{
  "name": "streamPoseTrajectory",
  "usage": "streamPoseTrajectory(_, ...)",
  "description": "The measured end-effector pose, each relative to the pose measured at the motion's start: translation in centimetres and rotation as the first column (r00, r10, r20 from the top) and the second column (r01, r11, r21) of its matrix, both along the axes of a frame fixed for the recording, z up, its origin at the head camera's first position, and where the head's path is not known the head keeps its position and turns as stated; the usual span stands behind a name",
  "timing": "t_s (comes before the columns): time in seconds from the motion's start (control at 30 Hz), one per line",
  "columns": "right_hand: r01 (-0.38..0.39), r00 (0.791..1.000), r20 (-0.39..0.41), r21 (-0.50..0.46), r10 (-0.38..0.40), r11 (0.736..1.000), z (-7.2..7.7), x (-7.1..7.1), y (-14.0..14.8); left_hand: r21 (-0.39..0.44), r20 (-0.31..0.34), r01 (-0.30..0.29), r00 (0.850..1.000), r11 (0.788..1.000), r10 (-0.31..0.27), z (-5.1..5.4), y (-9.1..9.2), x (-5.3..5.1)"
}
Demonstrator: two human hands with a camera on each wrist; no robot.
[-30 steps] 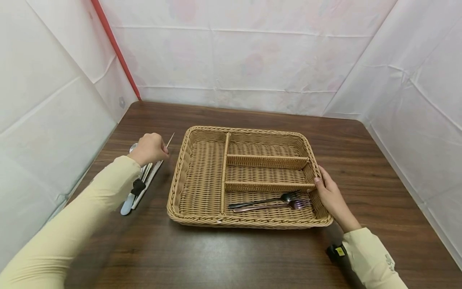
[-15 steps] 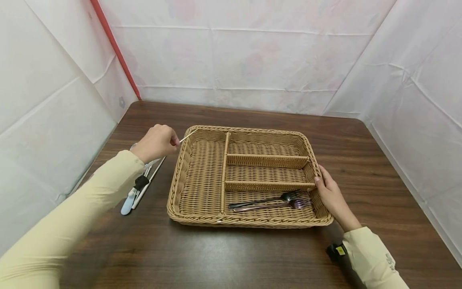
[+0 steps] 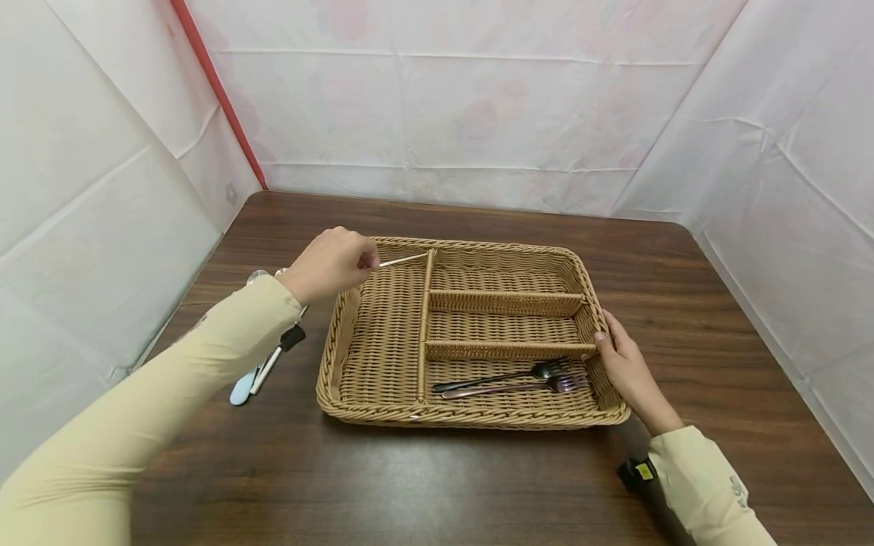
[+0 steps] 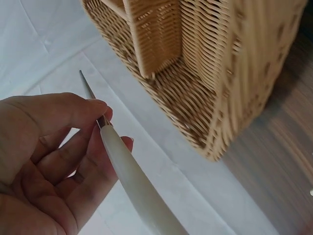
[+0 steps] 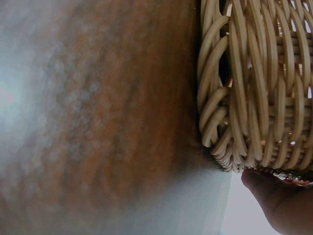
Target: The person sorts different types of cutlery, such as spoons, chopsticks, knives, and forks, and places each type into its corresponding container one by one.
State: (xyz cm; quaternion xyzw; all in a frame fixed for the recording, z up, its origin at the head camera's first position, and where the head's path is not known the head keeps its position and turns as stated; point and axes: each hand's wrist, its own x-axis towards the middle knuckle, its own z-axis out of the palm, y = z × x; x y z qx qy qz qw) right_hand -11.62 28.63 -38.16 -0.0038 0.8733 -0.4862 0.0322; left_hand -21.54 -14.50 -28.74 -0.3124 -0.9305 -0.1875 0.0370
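My left hand (image 3: 334,262) pinches a slim white-handled utensil (image 3: 404,260) over the back left of the wicker basket (image 3: 519,418). In the left wrist view, thumb and fingertips hold it where the white handle (image 4: 134,178) meets a thin metal part; it is seen edge-on, so I cannot tell its kind. The right hand (image 3: 631,371) grips the basket's right end, thumb on the rim. A dark fork (image 3: 492,379) and a purplish fork (image 3: 508,389) lie side by side in the front right compartment.
Left of the basket, partly behind my left sleeve, more utensils lie on the brown table (image 3: 410,485). Among them show a white handle (image 3: 266,371) and a pale blue handle (image 3: 243,388). White sheeting (image 3: 478,114) encloses the back and sides.
My left hand has moved rightward from above the utensils on the table to over the basket, carrying the white-handled utensil. The right hand has stayed on the basket's right end.
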Motion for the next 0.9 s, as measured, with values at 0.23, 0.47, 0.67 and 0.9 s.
streamPoseTrajectory(0.23,0.003,1.0,-0.012,0.005,-0.003,1.0,-0.1,0.0,0.0,0.035,-0.047,0.084,0.995,0.996,-0.083,-0.1,2.0,-0.1)
streamPoseTrajectory(0.47,0.0,1.0,-0.017,-0.001,0.0,1.0,-0.1,0.0,0.1,0.006,-0.02,0.122,0.992,0.993,-0.122,0.1,4.4,0.1)
streamPoseTrajectory(0.67,-0.006,1.0,-0.029,-0.008,0.006,1.0,-0.2,0.0,0.2,0.007,0.0,0.192,0.981,0.981,-0.192,0.2,7.1,0.0)
streamPoseTrajectory(0.9,-0.005,1.0,-0.02,0.001,0.005,1.0,-0.3,-0.1,0.2,-0.013,-0.026,0.254,0.967,0.967,-0.255,0.2,10.0,0.1)
